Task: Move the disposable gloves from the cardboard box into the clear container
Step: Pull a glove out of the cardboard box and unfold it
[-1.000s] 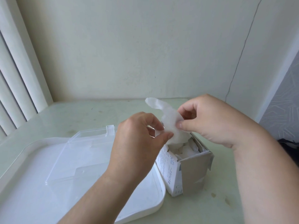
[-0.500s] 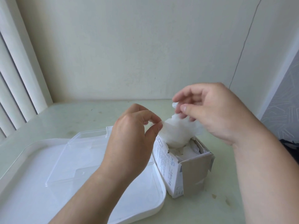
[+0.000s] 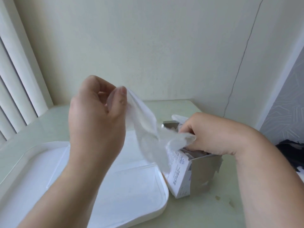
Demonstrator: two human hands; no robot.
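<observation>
My left hand (image 3: 97, 122) is raised above the tray and pinches one thin translucent white glove (image 3: 144, 129) between thumb and fingers. The glove hangs down to the right toward the cardboard box (image 3: 199, 175). The box stands open-topped on the table, right of the tray. My right hand (image 3: 212, 134) lies over the box mouth, its fingers curled round a wad of gloves (image 3: 181, 141) at the opening. Another glove tip (image 3: 179, 117) pokes out behind that hand. The clear container (image 3: 138, 176) lies on the tray, mostly hidden by my left forearm.
The white tray (image 3: 164, 203) fills the near-left of the pale green table (image 3: 213, 211). Vertical blinds (image 3: 14, 96) stand at the left, and a plain wall closes the back. A dark object (image 3: 292, 153) sits at the right edge.
My left hand has taken the glove and lifted it up and to the left, drawing it out of the box. My right hand has let it go and dropped onto the box mouth.
</observation>
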